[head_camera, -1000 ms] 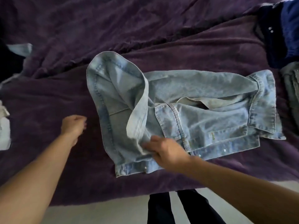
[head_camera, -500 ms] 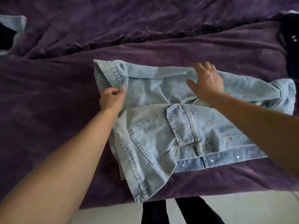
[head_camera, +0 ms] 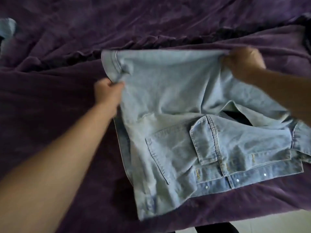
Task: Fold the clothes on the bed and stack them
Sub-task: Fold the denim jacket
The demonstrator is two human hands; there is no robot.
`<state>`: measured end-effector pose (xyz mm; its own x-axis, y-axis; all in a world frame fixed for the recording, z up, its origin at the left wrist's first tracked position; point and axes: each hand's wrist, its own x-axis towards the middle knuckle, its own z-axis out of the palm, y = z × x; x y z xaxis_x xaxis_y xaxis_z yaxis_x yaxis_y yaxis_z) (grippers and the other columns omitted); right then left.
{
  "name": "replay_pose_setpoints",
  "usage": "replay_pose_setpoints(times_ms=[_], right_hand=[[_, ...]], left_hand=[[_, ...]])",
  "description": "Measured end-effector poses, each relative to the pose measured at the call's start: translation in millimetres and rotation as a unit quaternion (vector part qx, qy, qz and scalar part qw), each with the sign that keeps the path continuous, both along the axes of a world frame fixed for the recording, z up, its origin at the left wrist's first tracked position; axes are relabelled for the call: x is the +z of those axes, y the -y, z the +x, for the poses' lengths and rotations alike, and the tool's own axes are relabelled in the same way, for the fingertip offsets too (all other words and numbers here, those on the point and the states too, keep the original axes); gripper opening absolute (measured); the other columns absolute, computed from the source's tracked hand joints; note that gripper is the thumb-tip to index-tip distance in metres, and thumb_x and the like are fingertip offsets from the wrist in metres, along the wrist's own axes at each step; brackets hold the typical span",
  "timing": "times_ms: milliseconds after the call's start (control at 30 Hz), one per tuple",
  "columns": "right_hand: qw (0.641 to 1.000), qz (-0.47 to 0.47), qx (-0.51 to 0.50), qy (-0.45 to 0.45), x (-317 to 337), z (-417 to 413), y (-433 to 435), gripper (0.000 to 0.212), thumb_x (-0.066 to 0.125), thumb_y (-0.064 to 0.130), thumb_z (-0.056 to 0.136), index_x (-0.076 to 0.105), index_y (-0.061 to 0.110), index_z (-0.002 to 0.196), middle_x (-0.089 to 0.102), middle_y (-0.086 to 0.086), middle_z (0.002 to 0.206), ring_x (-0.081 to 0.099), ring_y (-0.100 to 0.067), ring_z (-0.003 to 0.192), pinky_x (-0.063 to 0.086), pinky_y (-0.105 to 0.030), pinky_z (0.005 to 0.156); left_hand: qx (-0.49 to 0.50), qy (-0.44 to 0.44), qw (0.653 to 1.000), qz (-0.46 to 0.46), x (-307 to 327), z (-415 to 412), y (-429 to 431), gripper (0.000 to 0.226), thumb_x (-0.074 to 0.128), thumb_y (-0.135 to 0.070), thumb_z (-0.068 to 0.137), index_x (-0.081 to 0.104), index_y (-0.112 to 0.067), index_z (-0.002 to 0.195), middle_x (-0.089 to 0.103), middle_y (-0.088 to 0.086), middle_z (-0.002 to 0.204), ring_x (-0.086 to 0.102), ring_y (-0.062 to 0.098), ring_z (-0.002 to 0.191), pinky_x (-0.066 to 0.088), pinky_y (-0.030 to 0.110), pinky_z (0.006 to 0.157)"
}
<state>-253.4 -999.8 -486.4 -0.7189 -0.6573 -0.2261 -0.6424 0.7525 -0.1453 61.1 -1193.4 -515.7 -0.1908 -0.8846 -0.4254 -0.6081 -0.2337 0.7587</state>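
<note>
A light blue denim jacket [head_camera: 176, 105] lies partly folded on the purple bed cover [head_camera: 50, 101], its pocket flap and snap-button placket toward the near edge. My left hand [head_camera: 108, 94] is closed on the jacket's far left corner at a cuff. My right hand [head_camera: 243, 62] grips the far right part of the upper layer. Between the two hands the far edge of the cloth is stretched taut and lifted a little off the bed. My right forearm crosses over the jacket's right side and hides part of it.
A pale blue piece of cloth [head_camera: 7, 28] shows at the far left edge. A dark garment [head_camera: 307, 37] peeks in at the far right. The bed's near edge runs along the bottom, with pale floor [head_camera: 269, 222] and dark trouser legs below it.
The folded sleeve part was laid flat, then both hands moved to the jacket's far edge. My right hand went from flat on the cloth to gripping it and pulling right.
</note>
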Motion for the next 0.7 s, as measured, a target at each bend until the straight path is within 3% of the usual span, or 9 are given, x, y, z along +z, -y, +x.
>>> replay_pose_setpoints(times_ms=[67,133,200,267,367,467,567,700], right_hand=[[0.998,-0.043,-0.048,-0.002,10.2,-25.0,10.1,0.044,0.052,0.043,0.090,0.069,0.006,0.106,0.063,-0.030,0.102,0.059,-0.042,0.102,0.045,-0.044,0.086],[0.994,-0.074,-0.080,-0.002,10.2,-33.5,17.9,0.035,0.052,0.030,0.089,0.066,0.012,0.114,0.064,-0.024,0.111,0.058,-0.038,0.108,0.045,-0.039,0.090],[0.991,-0.095,-0.089,-0.008,6.6,-19.3,20.2,0.038,0.051,0.026,0.089,0.059,0.020,0.126,0.057,-0.019,0.126,0.052,-0.035,0.117,0.042,-0.039,0.096],[0.991,-0.129,-0.029,-0.027,2.8,13.8,9.0,0.041,0.054,0.027,0.089,0.055,0.020,0.129,0.050,-0.016,0.131,0.046,-0.035,0.120,0.045,-0.045,0.094],[0.976,-0.175,0.122,-0.045,-11.0,81.6,-30.2,0.043,0.054,0.032,0.088,0.055,0.017,0.128,0.047,-0.013,0.137,0.043,-0.034,0.124,0.044,-0.048,0.091],[0.970,-0.076,0.229,-0.025,-42.3,144.2,-84.5,0.053,0.050,0.046,0.089,0.049,0.022,0.136,0.033,-0.013,0.153,0.029,-0.031,0.141,0.035,-0.051,0.102],[0.964,0.069,0.257,0.032,-70.1,165.7,-126.0,0.069,0.046,0.059,0.090,0.031,0.028,0.149,0.016,-0.008,0.160,0.017,-0.031,0.147,0.027,-0.052,0.112],[0.960,0.117,0.244,0.076,-71.2,153.9,-123.0,0.073,0.040,0.066,0.089,0.023,0.032,0.151,0.007,0.000,0.161,0.013,-0.027,0.148,0.022,-0.048,0.114]], left_hand=[[0.043,-0.054,0.997,0.026,16.1,-8.4,43.5,0.020,0.073,-0.021,0.079,0.058,-0.018,0.067,0.061,-0.001,0.066,0.056,0.012,0.062,0.048,0.026,0.060],[0.051,-0.083,0.993,0.065,27.2,-20.0,73.0,0.017,0.063,-0.026,0.089,0.055,-0.023,0.075,0.062,-0.004,0.065,0.061,0.010,0.057,0.051,0.024,0.058],[0.018,-0.051,0.992,0.113,25.9,-27.6,74.9,0.017,0.055,-0.034,0.095,0.051,-0.025,0.081,0.063,-0.002,0.075,0.064,0.012,0.066,0.053,0.028,0.061],[-0.026,0.007,0.992,0.125,17.2,-27.3,54.8,0.022,0.058,-0.044,0.090,0.053,-0.024,0.083,0.065,0.002,0.088,0.064,0.020,0.082,0.051,0.035,0.073],[-0.091,0.085,0.992,0.019,-4.1,-8.4,7.1,0.047,0.072,-0.052,0.074,0.056,-0.019,0.103,0.063,0.005,0.105,0.062,0.023,0.095,0.049,0.035,0.083],[-0.108,0.169,0.980,0.004,-20.4,16.8,-42.4,0.073,0.080,-0.050,0.064,0.047,-0.013,0.118,0.058,0.011,0.120,0.058,0.030,0.106,0.049,0.038,0.088],[-0.068,0.182,0.981,0.002,-35.3,38.5,-59.3,0.050,0.081,-0.036,0.068,0.055,-0.003,0.096,0.064,0.018,0.107,0.062,0.036,0.099,0.051,0.041,0.083],[-0.066,0.174,0.982,-0.035,-37.0,57.4,-42.2,0.034,0.078,-0.030,0.069,0.062,-0.004,0.085,0.068,0.015,0.090,0.064,0.033,0.082,0.054,0.043,0.073]])
